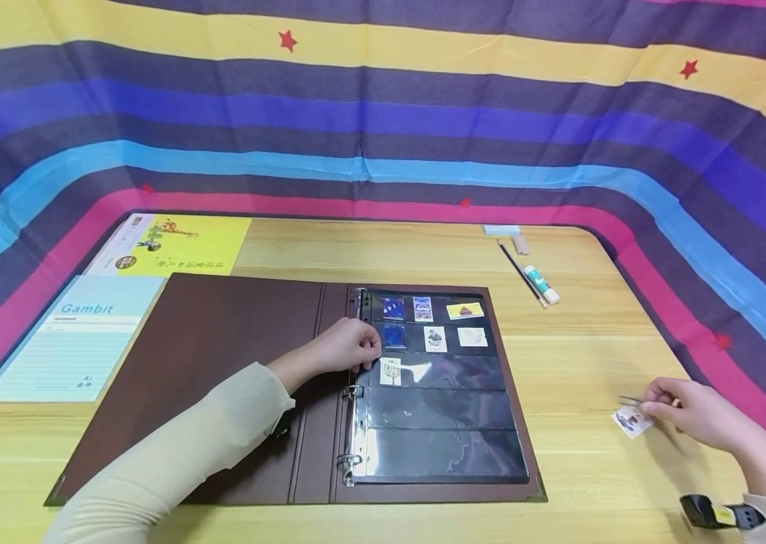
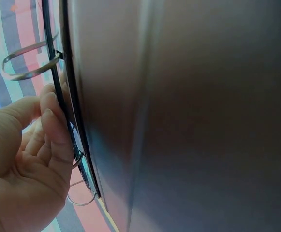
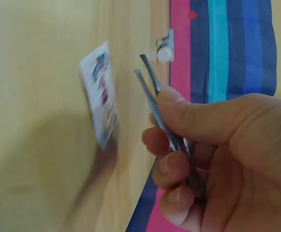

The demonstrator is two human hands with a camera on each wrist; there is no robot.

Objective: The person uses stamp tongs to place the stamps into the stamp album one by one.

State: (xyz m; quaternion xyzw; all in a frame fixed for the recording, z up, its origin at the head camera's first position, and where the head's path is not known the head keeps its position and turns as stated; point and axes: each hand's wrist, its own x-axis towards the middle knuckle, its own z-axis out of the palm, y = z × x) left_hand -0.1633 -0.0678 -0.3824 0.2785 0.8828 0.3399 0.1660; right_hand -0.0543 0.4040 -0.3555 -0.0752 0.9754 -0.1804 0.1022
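Note:
My left hand (image 1: 349, 345) rests at the ring-side edge of a black stamp-album page (image 1: 444, 408), fingers loosely bent and fingertips against the page. Whether anything lies between them is hidden. Just right of the fingertips, a stamp with a tree picture (image 1: 390, 371) sits in the third row. Several more stamps, such as a yellow one (image 1: 465, 311), fill the two upper rows. At the far right my right hand (image 1: 692, 412) grips metal tweezers (image 3: 162, 118), whose tips stand apart. Beside the tips is a loose white-edged stamp (image 3: 100, 92), blurred; contact with the table cannot be told.
The brown binder cover (image 1: 233, 340) lies spread open, with metal rings (image 1: 352, 391) along its spine. To the left are a Gambit notebook (image 1: 70, 340) and a yellow booklet (image 1: 199, 245). A pencil (image 1: 521, 272), glue stick (image 1: 542, 285) and eraser (image 1: 521, 244) lie beyond the binder.

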